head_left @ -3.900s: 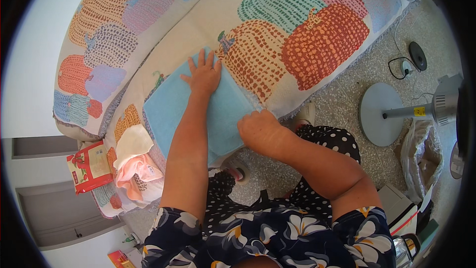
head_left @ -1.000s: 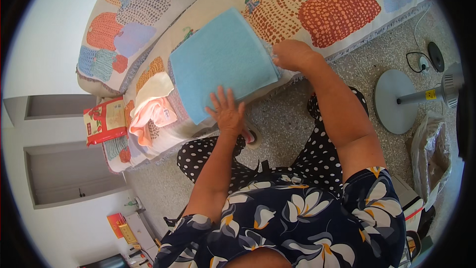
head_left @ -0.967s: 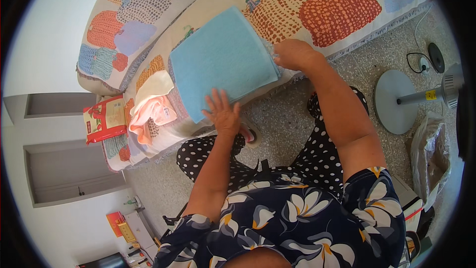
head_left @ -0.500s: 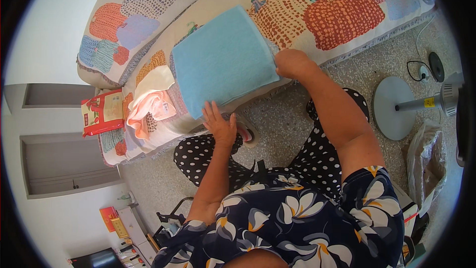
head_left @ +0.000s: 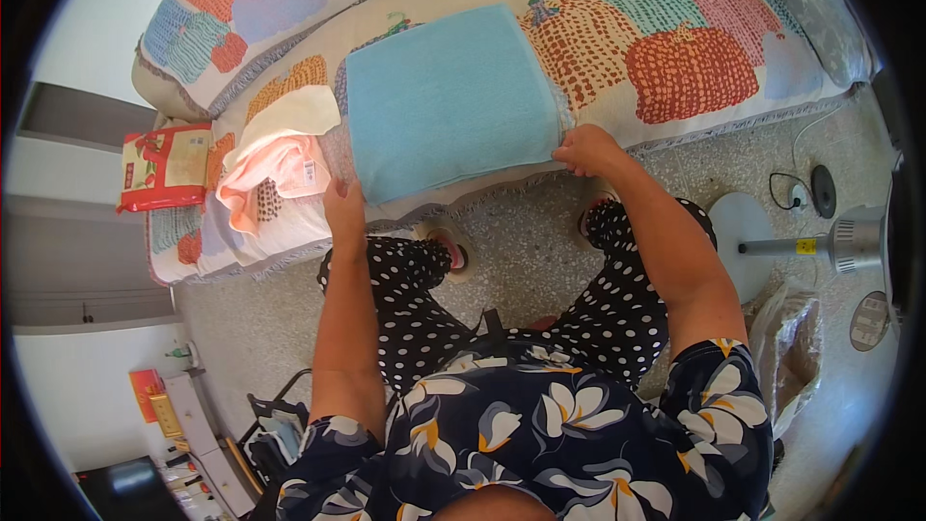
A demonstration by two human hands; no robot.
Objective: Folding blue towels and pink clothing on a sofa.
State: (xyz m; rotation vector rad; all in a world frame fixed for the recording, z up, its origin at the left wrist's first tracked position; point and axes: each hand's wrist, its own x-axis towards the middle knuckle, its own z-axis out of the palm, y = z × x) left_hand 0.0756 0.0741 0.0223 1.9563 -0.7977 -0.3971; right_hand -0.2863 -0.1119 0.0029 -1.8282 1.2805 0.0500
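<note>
A light blue towel [head_left: 449, 101] lies spread flat on the sofa seat in front of me. My left hand [head_left: 345, 210] is closed at its near left corner, the fingers bent round the edge. At the near right corner, my right hand [head_left: 588, 150] pinches the towel's edge between thumb and fingers. Left of the blue towel, a peach and cream towel [head_left: 280, 159] lies loosely crumpled.
A patterned cover [head_left: 675, 125] with a fringed edge drapes the sofa. A red and cream package [head_left: 166, 169] sits at its left end. On the right floor stand a fan [head_left: 743, 249] with a round base and a clear plastic bag [head_left: 791, 357]. A cable trails nearby.
My left hand has gone from fingers spread on the towel to closed at its near left corner. The towel now lies straighter, and my right hand stays at its right corner.
</note>
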